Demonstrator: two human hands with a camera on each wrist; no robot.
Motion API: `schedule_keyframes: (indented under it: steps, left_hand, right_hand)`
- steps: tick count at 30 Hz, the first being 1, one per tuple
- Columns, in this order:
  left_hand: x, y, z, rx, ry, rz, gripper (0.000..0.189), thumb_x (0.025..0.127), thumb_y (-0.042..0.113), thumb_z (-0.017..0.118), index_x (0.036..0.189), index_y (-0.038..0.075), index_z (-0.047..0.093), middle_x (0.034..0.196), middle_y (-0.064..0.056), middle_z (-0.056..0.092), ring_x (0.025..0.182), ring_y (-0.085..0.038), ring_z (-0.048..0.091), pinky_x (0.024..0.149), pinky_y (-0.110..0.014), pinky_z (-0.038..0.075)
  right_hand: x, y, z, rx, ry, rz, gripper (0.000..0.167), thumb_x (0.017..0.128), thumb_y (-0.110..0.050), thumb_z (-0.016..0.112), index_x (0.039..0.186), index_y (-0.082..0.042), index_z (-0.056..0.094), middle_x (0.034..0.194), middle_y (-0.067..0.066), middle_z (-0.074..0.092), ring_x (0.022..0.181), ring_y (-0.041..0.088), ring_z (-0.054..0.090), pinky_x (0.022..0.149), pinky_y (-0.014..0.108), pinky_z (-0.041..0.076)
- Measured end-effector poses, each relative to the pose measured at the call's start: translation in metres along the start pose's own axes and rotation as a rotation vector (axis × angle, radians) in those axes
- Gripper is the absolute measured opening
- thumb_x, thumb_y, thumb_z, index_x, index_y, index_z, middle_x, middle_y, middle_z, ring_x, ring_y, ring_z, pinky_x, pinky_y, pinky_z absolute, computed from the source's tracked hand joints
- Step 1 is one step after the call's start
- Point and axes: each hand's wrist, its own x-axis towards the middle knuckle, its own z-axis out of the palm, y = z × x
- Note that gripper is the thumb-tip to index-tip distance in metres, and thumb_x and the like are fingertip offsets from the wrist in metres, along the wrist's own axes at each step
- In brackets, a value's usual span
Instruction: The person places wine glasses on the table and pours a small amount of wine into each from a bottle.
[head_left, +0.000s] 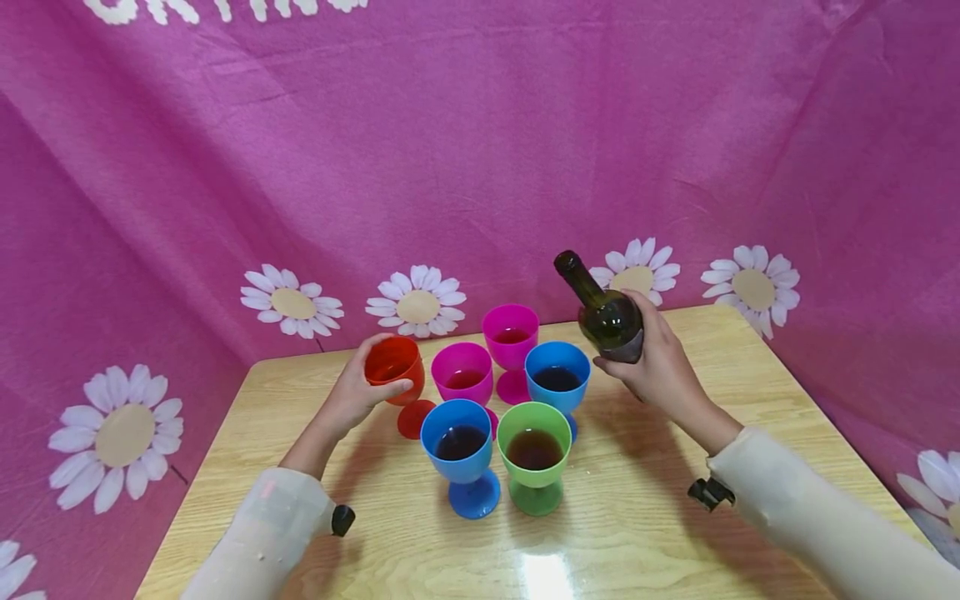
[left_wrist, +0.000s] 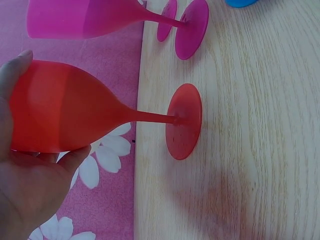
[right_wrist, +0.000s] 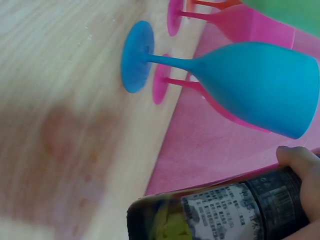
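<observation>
My left hand (head_left: 352,392) holds a red goblet (head_left: 393,357) by its bowl, thumb on the near side, and liquid shows inside. In the left wrist view the red goblet (left_wrist: 70,107) stands upright, its foot on the table. A dark green wine bottle (head_left: 611,321) is gripped round its body by my right hand (head_left: 663,367), raised above the table and tilted with its neck toward the upper left. The right wrist view shows the bottle's (right_wrist: 220,210) printed label. Nearest that hand stands a blue goblet (head_left: 557,375) with dark liquid in it.
Two magenta goblets, one front (head_left: 462,371) and one behind (head_left: 511,329), stand between the hands. Closer to me are another blue goblet (head_left: 457,450) and a green goblet (head_left: 534,462); all hold dark liquid. A pink flowered cloth (head_left: 487,167) hangs behind the wooden table (head_left: 637,533).
</observation>
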Motion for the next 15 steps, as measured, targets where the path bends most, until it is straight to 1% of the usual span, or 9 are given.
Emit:
schedule_keyframes:
  steps: [7, 11, 15]
  left_hand:
    - [0.001, 0.000, 0.000, 0.005, -0.003, 0.003, 0.088, 0.088, 0.022, 0.084, 0.157, 0.017, 0.032, 0.151, -0.013, 0.047, 0.139, -0.037, 0.043, 0.097, -0.048, 0.057]
    - [0.001, 0.001, 0.001, 0.014, -0.002, 0.003, 0.088, 0.088, 0.022, 0.084, 0.157, 0.017, 0.032, 0.151, -0.013, 0.047, 0.139, -0.037, 0.043, 0.098, -0.048, 0.057]
    - [0.001, 0.001, 0.001, 0.017, -0.002, 0.004, 0.088, 0.088, 0.022, 0.084, 0.158, 0.017, 0.032, 0.151, -0.013, 0.047, 0.139, -0.037, 0.043, 0.098, -0.049, 0.057]
  right_hand:
    - [-0.015, 0.015, 0.002, 0.051, 0.016, 0.073, 0.104, 0.076, -0.008, 0.092, 0.157, -0.017, 0.028, 0.143, 0.025, 0.053, 0.128, 0.045, 0.053, 0.103, 0.067, 0.041]
    - [-0.022, 0.021, 0.004, 0.080, 0.010, 0.134, 0.107, 0.078, -0.011, 0.091, 0.159, -0.019, 0.021, 0.145, 0.027, 0.051, 0.128, 0.048, 0.052, 0.104, 0.070, 0.040]
    - [-0.028, 0.026, 0.006, 0.101, 0.017, 0.192, 0.108, 0.081, -0.015, 0.090, 0.160, -0.021, 0.016, 0.148, 0.027, 0.048, 0.127, 0.049, 0.052, 0.103, 0.070, 0.039]
